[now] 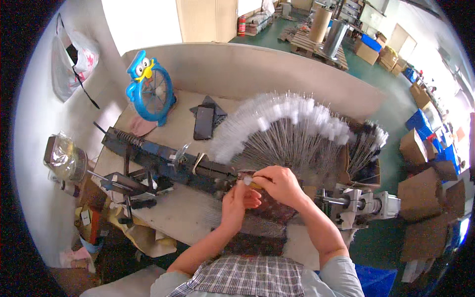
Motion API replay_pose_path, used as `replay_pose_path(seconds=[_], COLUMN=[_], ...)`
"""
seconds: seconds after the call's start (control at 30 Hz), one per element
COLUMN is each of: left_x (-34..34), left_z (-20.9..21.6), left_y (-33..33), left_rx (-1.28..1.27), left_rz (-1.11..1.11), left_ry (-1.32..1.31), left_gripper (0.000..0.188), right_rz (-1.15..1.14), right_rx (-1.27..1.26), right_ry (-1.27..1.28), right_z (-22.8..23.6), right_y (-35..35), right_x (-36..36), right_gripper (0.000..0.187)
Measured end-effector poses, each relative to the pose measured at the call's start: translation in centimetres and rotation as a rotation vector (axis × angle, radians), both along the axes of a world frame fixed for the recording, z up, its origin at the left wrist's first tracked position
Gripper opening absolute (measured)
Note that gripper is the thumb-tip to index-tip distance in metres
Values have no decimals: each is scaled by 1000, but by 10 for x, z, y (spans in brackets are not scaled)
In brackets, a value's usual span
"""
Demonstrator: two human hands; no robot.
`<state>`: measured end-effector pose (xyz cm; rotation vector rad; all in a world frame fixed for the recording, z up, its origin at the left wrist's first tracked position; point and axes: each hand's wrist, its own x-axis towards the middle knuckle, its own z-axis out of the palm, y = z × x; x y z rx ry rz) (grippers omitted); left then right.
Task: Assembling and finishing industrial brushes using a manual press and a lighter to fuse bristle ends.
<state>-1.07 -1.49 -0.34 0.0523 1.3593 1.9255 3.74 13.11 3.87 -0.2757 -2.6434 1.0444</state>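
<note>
My left hand and my right hand meet over the middle of the workbench, fingertips almost touching. Pinched in my right fingers is a small yellow piece, too small to name. A small white bit shows at my left fingertips; those fingers are curled, and what they grip is partly hidden. Just beyond my hands spreads a large fan of thin wire-stemmed brushes with white bristle tips. A long dark metal bar fixture runs leftward from my hands, with a spring at its far end.
A motor-like unit with a shaft stands left, and a metal shaft unit right. A blue cartoon-shaped fan and black phone sit at the back. A cardboard box holds darker brushes. A curved panel borders the bench.
</note>
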Motion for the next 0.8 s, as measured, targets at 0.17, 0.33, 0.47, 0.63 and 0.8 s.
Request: replay_pose_path(seconds=[0.17,0.33,0.47,0.63,0.8], left_x=[-2,1,2,11,7], left_z=[4,-9,-14,3,-8], left_y=[9,9,11,18,16], left_rx=[159,261,277,247,200], left_rz=[144,209,213,283,302], left_ry=[-192,-153,-218,-184,-156], left_gripper=[43,38,21,8,7], right_rz=[-69,-151,-216,-92,-41], right_rx=[144,290,359,415,395], right_ry=[97,220,319,374,324], right_z=[7,-2,-9,-8,-11], right_y=[-12,-37,-28,-21,-14], right_x=[4,2,6,15,22], right_gripper=[21,31,29,27,30])
